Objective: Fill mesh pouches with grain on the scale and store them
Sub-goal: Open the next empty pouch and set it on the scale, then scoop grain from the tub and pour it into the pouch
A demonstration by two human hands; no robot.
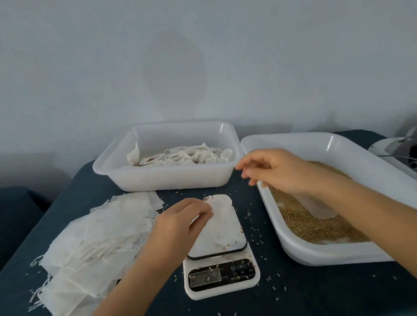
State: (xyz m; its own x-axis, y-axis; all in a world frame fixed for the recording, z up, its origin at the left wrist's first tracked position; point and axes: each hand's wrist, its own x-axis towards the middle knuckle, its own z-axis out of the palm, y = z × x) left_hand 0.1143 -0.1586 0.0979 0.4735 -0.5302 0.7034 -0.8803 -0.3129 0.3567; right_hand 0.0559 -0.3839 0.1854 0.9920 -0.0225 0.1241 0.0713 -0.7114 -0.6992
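A white mesh pouch (222,220) lies flat on the white kitchen scale (222,274), its drawstring end toward the far side. My left hand (182,220) pinches the pouch near its top left edge. My right hand (271,171) hovers above the near left rim of the grain tray (306,254), fingers loosely curled and holding nothing. Brown grain (304,227) fills that tray, with a clear scoop (320,207) lying in it. A heap of empty pouches (98,242) lies left of the scale.
A white bin (169,177) at the back holds several filled pouches (185,156). Loose grains are scattered over the dark blue cloth (296,299) and the scale. A white and black appliance (412,150) sits at the far right.
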